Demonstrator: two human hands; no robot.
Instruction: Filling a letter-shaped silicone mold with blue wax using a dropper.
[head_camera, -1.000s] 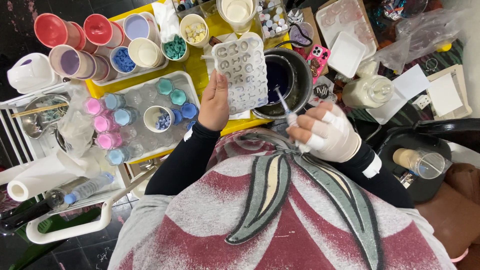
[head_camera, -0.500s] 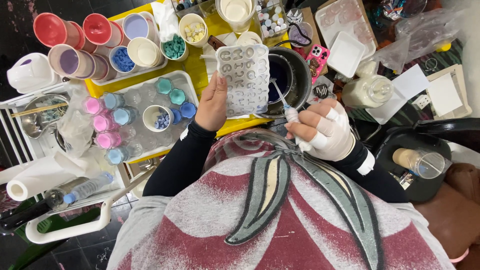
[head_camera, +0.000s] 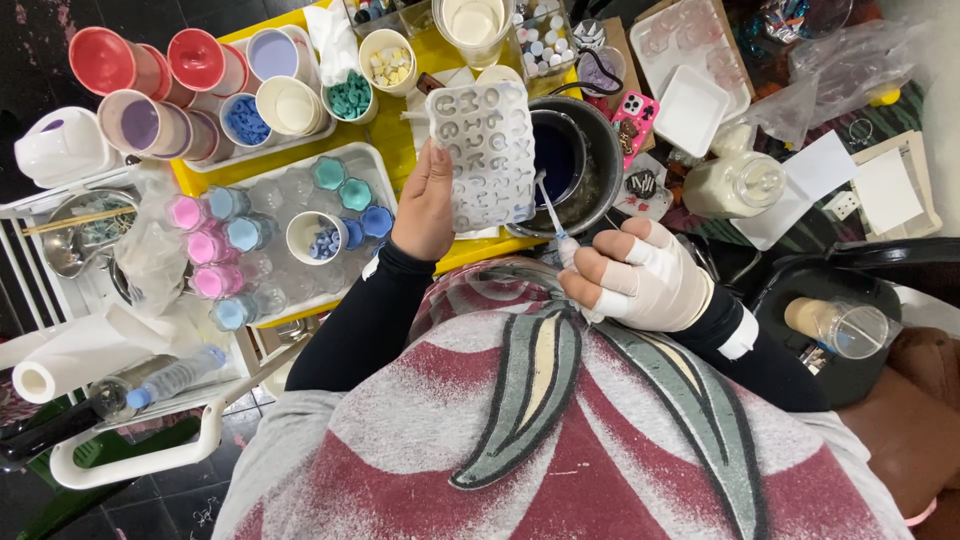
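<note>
Currently left hand (head_camera: 425, 205) grips the translucent silicone letter mould (head_camera: 488, 155) by its left edge, tilted up over the yellow table (head_camera: 405, 150). Keep it level. Right hand (head_camera: 640, 275), bandaged, pinches a thin clear pipette (head_camera: 552, 212), tip near the mould's right edge beside the dark metal pot of blue liquid (head_camera: 565, 160). Dose slowly, one cavity at a time.

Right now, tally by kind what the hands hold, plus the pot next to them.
Letter mould, in the left hand: 1
Dropper, in the right hand: 1
Dark pot of blue liquid: 1
Total: 3
</note>
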